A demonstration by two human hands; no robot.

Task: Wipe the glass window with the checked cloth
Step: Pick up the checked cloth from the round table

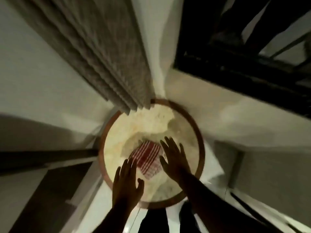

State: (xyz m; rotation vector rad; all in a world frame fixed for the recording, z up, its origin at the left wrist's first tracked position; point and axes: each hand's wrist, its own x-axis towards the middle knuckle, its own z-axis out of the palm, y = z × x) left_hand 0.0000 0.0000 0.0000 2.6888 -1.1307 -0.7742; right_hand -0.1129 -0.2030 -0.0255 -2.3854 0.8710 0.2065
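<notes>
- Checked cloth (146,159), red and white, lies folded on the pale top of a round table with a brown rim (201,140).
- Left hand (126,182) hovers over the cloth's near-left corner, fingers spread wide, holding nothing.
- Right hand (174,158) sits at the cloth's right edge, fingers splayed, also empty; contact with the cloth cannot be told through the blur.
- Glass window (262,36), dark-framed, is at upper right, well apart from the cloth.
- Grey curtain (94,47) hangs at upper left, its hem over the table's far rim.
</notes>
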